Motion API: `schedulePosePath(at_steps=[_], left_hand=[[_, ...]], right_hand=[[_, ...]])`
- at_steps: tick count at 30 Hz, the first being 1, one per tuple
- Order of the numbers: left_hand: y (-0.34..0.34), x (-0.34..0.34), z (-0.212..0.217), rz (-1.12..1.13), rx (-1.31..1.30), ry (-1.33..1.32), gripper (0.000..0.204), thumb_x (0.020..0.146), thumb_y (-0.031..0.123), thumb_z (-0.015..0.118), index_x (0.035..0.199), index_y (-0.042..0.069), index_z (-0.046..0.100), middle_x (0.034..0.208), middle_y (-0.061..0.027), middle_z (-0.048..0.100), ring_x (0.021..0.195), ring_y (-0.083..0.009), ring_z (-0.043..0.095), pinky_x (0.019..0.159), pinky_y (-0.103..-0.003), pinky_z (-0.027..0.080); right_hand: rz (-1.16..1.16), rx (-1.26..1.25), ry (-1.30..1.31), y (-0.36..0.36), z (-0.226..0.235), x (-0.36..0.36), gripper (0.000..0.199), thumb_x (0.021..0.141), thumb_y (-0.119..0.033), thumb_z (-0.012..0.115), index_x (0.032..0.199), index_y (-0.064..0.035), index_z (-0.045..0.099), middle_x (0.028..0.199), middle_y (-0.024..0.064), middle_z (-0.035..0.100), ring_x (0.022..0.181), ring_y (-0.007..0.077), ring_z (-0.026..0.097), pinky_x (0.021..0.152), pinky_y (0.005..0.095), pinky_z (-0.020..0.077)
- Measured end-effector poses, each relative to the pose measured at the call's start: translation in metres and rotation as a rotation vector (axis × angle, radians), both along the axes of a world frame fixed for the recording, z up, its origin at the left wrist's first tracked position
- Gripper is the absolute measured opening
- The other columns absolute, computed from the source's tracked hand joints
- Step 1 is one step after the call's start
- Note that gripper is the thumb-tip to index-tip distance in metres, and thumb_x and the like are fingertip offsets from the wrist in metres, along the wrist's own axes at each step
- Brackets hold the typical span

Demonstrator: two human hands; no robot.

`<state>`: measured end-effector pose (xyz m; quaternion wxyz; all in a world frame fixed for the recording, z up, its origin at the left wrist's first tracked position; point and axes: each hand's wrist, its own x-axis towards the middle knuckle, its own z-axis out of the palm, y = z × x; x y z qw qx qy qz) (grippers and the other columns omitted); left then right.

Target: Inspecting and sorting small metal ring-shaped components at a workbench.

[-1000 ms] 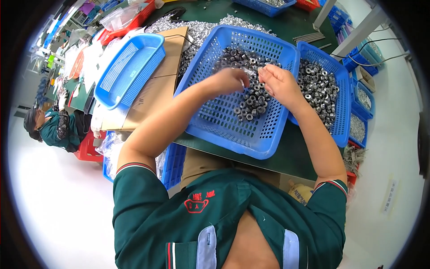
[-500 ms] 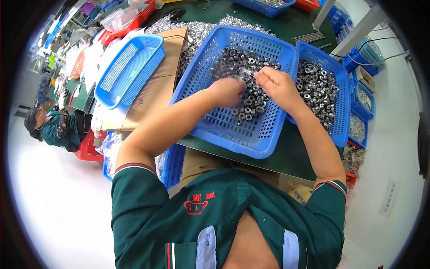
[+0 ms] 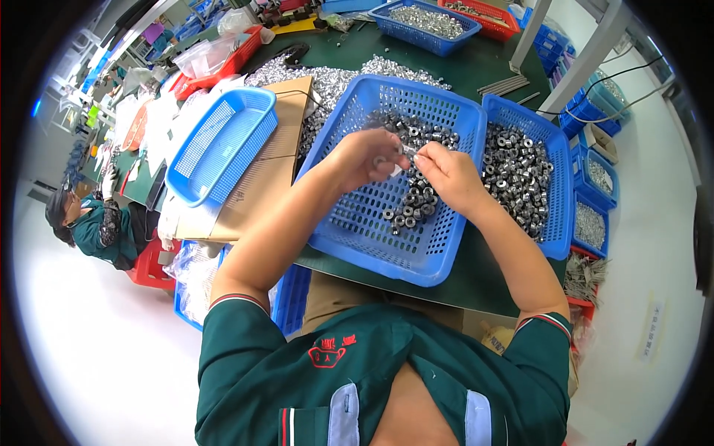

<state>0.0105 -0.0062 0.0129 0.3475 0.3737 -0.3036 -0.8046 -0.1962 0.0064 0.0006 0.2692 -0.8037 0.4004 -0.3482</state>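
Brown cardboard (left), red seat

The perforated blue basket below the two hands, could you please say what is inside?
Many loose, thick metal rings lie in the basket. The left hand and right hand hide part of the inside, and whatever lies beneath the top rings is covered.

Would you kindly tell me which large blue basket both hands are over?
The middle basket: the left hand and right hand are over it, not over the fuller basket on its right or the paler basket on its left.
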Motion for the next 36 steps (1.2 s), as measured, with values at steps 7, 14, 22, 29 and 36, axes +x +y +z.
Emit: schedulePosePath(at_steps=[7, 14, 22, 29, 36], left_hand=[[-0.001, -0.003, -0.003, -0.12, -0.105, -0.011, 0.005, 0.089, 0.014, 0.05, 0.088, 0.01, 0.05, 0.074, -0.0141, 0.06, 0.048, -0.0094, 0.037, 0.042, -0.022, 0.027], [0.0, -0.005, -0.002, -0.115, -0.163, -0.035, 0.008, 0.092, 0.015, 0.05, 0.095, 0.008, 0.051, 0.072, -0.0124, 0.059, 0.047, -0.009, 0.037, 0.043, -0.021, 0.026], [0.005, -0.005, -0.009, -0.137, -0.243, -0.052, 0.015, 0.095, 0.02, 0.052, 0.091, 0.006, 0.049, 0.07, -0.0094, 0.058, 0.047, -0.007, 0.036, 0.043, -0.02, 0.025], [0.007, -0.004, -0.009, -0.186, -0.064, 0.024, 0.018, 0.097, 0.023, 0.051, 0.086, 0.009, 0.048, 0.064, -0.0027, 0.054, 0.044, -0.0046, 0.032, 0.041, -0.02, 0.022], [0.004, -0.012, 0.0, -0.127, -0.363, -0.178, 0.016, 0.096, 0.021, 0.053, 0.091, 0.007, 0.048, 0.07, -0.0074, 0.059, 0.05, -0.0061, 0.038, 0.045, -0.02, 0.028]], right_hand=[[-0.006, -0.044, 0.066, 0.002, 0.002, 0.0, 0.02, 0.087, -0.025, 0.056, 0.081, -0.0064, 0.056, 0.066, 0.0159, 0.06, 0.063, 0.0363, 0.06, 0.056, 0.0449, 0.0447], [0.008, -0.002, 0.051, 0.004, 0.005, 0.0, 0.021, 0.087, -0.025, 0.057, 0.08, -0.0057, 0.057, 0.066, 0.016, 0.06, 0.064, 0.0357, 0.061, 0.056, 0.0442, 0.0453], [-0.022, -0.035, 0.077, 0.006, 0.005, -0.001, 0.02, 0.086, -0.024, 0.059, 0.079, -0.0051, 0.055, 0.065, 0.0144, 0.06, 0.061, 0.0343, 0.06, 0.053, 0.0432, 0.0446], [-0.018, -0.6, 0.275, 0.014, 0.004, 0.004, 0.016, 0.083, -0.016, 0.06, 0.073, -0.0078, 0.051, 0.059, 0.0089, 0.058, 0.054, 0.0266, 0.06, 0.048, 0.0382, 0.0455], [0.009, 0.045, -0.008, 0.0, 0.01, -0.003, 0.021, 0.087, -0.021, 0.059, 0.077, -0.0026, 0.056, 0.06, 0.0128, 0.055, 0.052, 0.0227, 0.055, 0.049, 0.0369, 0.0418]])
